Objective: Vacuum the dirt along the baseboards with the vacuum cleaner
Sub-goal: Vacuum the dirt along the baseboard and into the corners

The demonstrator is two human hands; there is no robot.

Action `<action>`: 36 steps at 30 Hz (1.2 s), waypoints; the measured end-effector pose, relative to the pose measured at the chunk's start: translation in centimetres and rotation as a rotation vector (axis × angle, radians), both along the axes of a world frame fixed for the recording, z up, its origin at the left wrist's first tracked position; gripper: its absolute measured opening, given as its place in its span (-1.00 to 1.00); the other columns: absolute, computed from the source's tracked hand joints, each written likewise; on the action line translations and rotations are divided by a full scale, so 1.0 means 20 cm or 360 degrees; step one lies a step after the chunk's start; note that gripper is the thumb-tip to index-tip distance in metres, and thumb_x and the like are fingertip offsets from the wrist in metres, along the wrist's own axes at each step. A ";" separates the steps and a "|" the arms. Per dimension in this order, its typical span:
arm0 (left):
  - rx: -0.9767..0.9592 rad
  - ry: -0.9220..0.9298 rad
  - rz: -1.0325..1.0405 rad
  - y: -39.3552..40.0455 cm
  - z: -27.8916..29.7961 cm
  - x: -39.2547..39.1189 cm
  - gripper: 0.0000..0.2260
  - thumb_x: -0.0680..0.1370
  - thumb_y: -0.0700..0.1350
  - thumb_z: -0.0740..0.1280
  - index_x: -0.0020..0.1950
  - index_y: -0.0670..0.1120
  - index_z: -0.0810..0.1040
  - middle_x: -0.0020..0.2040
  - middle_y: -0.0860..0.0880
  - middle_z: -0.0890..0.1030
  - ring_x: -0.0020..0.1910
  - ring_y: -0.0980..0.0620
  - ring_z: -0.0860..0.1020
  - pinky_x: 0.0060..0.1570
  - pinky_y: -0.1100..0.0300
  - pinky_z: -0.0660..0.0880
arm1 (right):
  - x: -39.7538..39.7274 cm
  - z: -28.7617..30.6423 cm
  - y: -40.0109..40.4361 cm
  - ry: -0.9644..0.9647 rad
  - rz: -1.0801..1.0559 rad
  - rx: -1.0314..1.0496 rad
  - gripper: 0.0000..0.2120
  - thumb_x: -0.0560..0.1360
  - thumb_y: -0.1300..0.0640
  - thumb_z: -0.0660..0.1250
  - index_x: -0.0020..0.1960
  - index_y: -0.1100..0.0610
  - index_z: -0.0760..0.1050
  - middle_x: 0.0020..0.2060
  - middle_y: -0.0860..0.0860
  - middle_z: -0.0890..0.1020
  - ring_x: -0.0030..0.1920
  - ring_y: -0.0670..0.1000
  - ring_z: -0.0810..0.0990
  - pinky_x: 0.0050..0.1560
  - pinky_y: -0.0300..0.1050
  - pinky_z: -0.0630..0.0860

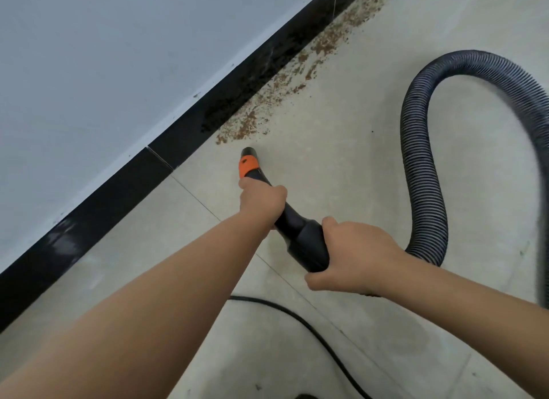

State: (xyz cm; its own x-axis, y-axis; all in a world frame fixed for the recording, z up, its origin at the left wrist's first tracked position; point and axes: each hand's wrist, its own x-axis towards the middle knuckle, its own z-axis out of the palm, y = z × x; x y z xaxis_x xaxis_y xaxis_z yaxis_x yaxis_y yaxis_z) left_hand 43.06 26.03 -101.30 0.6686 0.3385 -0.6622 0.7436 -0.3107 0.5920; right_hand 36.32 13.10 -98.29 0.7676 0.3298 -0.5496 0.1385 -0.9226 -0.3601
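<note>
A black vacuum nozzle (250,161) with an orange collar points at the near end of a strip of brown dirt (246,127) that runs along the black baseboard (190,134) toward the upper right. My left hand (263,201) grips the handle just behind the orange collar. Further back, my right hand (355,256) grips the thick black cuff where the ribbed hose (421,167) joins. The nozzle mouth sits a short way from the dirt, not touching it.
The ribbed hose loops up to the right and leaves the frame at the right edge. A thin black power cord (309,327) lies on the pale tiled floor (341,131) below my arms. A grey-white wall (104,57) rises above the baseboard.
</note>
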 end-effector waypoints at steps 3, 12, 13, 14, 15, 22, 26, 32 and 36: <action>-0.0059 -0.0025 -0.0050 -0.07 0.00 0.02 -0.37 0.55 -0.18 0.22 0.48 -0.18 -0.09 0.22 -0.22 0.39 0.08 -0.20 0.46 -0.16 0.03 0.49 | 0.00 0.01 -0.06 -0.0016 -0.0045 -0.0032 -0.57 0.33 -0.17 0.36 -0.06 0.04 0.22 -0.31 -0.11 0.39 -0.37 -0.15 0.37 -0.44 -0.23 0.26; -0.0026 -0.0069 -0.0165 -0.14 -0.04 0.06 -0.41 0.53 -0.19 0.23 0.45 -0.20 -0.03 0.00 -0.17 0.41 -0.12 -0.11 0.44 -0.18 0.07 0.47 | 0.01 0.00 -0.11 -0.0058 -0.0083 -0.0067 -0.57 0.33 -0.19 0.35 -0.07 0.03 0.20 -0.32 -0.13 0.36 -0.38 -0.14 0.36 -0.44 -0.25 0.25; 0.0011 -0.0082 -0.0169 -0.12 -0.04 0.07 -0.41 0.52 -0.19 0.23 0.44 -0.20 -0.02 0.01 -0.18 0.42 -0.14 -0.11 0.43 -0.19 0.08 0.45 | 0.02 -0.01 -0.09 -0.0069 -0.0083 -0.0054 -0.56 0.33 -0.19 0.35 -0.07 0.03 0.20 -0.32 -0.13 0.36 -0.37 -0.12 0.37 -0.43 -0.25 0.25; 0.0046 -0.0096 -0.0166 -0.11 -0.05 0.07 -0.43 0.52 -0.18 0.23 0.43 -0.20 0.00 0.00 -0.17 0.41 -0.15 -0.10 0.43 -0.19 0.08 0.45 | 0.03 -0.03 -0.08 -0.0082 -0.0076 -0.0040 -0.56 0.33 -0.19 0.35 -0.07 0.04 0.20 -0.32 -0.13 0.36 -0.35 -0.09 0.39 -0.42 -0.25 0.26; 0.0072 -0.0111 -0.0157 -0.09 -0.06 0.08 -0.44 0.52 -0.18 0.23 0.42 -0.20 0.01 -0.02 -0.16 0.40 -0.17 -0.09 0.42 -0.19 0.08 0.44 | 0.03 -0.05 -0.06 -0.0089 -0.0072 -0.0021 -0.56 0.33 -0.18 0.35 -0.07 0.04 0.20 -0.32 -0.13 0.36 -0.33 -0.07 0.39 -0.41 -0.24 0.26; 0.0109 -0.0194 0.0124 0.07 -0.08 0.04 -0.47 0.52 -0.16 0.24 0.41 -0.19 0.06 0.02 -0.14 0.38 -0.08 -0.11 0.43 -0.13 0.06 0.44 | 0.11 -0.13 0.06 -0.0023 0.0023 0.0123 -0.57 0.34 -0.12 0.38 -0.07 0.03 0.19 -0.31 -0.11 0.36 -0.29 -0.03 0.41 -0.40 -0.20 0.30; 0.0048 -0.0217 0.0277 0.15 -0.10 0.01 -0.48 0.53 -0.18 0.24 0.40 -0.17 0.06 0.03 -0.14 0.38 -0.06 -0.11 0.44 -0.10 0.05 0.47 | 0.12 -0.16 0.11 -0.0049 0.0151 0.0123 -0.57 0.36 -0.14 0.36 -0.05 0.04 0.18 -0.30 -0.10 0.34 -0.27 0.01 0.41 -0.33 -0.16 0.31; 0.0083 -0.0241 0.0210 0.23 -0.11 0.04 -0.50 0.54 -0.21 0.22 0.40 -0.23 0.07 0.01 -0.13 0.35 -0.06 -0.10 0.41 -0.11 0.07 0.43 | 0.12 -0.20 0.20 -0.0054 0.0112 0.0195 -0.57 0.38 -0.12 0.35 -0.03 0.06 0.17 -0.20 -0.05 0.40 -0.23 0.02 0.43 -0.28 -0.15 0.34; 0.0111 -0.0262 0.0155 0.26 -0.10 0.15 -0.50 0.55 -0.20 0.21 0.40 -0.25 0.06 -0.05 -0.13 0.35 -0.07 -0.09 0.40 -0.15 0.08 0.39 | 0.18 -0.20 0.25 -0.0057 0.0026 0.0258 -0.57 0.37 -0.12 0.36 -0.04 0.06 0.18 -0.32 -0.11 0.33 -0.26 0.00 0.41 -0.41 -0.20 0.29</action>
